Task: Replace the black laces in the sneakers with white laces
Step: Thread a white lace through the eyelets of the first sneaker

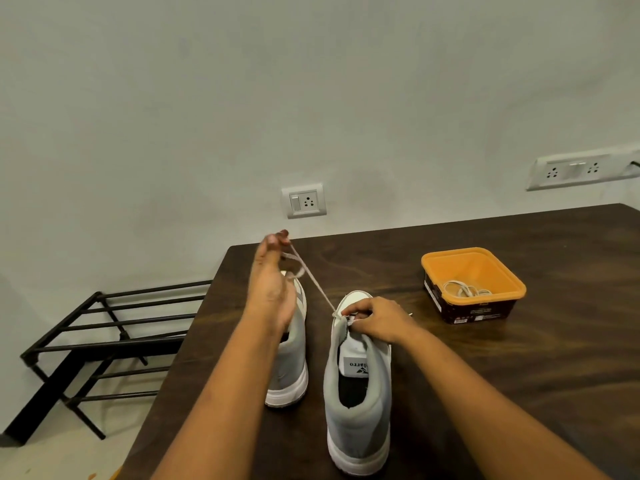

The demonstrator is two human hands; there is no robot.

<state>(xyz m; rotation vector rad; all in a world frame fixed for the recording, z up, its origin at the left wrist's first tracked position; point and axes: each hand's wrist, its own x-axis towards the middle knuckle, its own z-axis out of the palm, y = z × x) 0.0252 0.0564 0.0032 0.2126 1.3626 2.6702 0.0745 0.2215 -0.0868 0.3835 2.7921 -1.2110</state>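
Left hand (273, 282) pinches lace (313, 282), taut; right hand (375, 320) pinches it at sneaker (358, 393) eyelet. Risk: overpull drags short end out.

You are looking at a dim indoor scene with a dull greenish cast. The light is soft and even, and its source is out of view. The wall (311, 81) shows faint blotchy shading and no hard shadows. The dark table (519, 375) has a weak sheen at far right and loses detail near you. The orange tub (474, 268) and the white toe of the right sneaker (356, 299) are the brightest spots. Your left hand (273, 282) and the lace (315, 289) it pinches are slightly smeared. The wide lens bends the edges: the socket strip (578, 169) at far right tilts, and the rack (104, 334) at left splays. Fine detail is soft throughout.
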